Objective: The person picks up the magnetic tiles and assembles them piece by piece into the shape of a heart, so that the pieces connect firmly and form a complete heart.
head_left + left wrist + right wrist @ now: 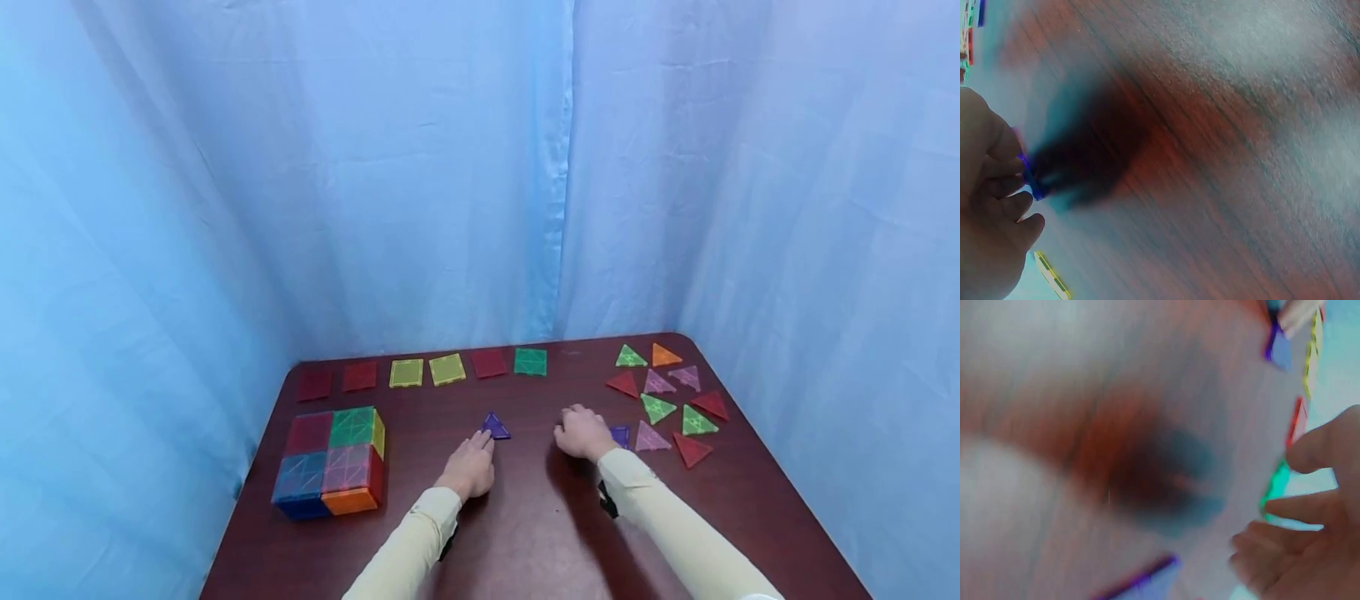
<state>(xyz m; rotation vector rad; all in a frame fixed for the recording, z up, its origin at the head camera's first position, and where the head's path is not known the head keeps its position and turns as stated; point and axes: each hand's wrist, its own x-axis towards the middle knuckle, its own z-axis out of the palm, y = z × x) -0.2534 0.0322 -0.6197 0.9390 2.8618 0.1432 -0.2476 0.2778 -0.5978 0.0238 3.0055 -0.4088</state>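
At the middle of the table, a purple triangle tile lies under the fingertips of my left hand. In the left wrist view, the thumb and fingers pinch its purple edge, though the hand covers part of it. My right hand is just above the table further right, with thumb and fingers apart and nothing between them in the right wrist view. Beside the right wrist lies a second purple tile, partly hidden by the hand and sleeve.
Several triangle tiles in green, red, pink and orange lie at the right. Square tiles line the far edge. A block of coloured square tiles stands at the left. Blue curtains surround the dark wooden table.
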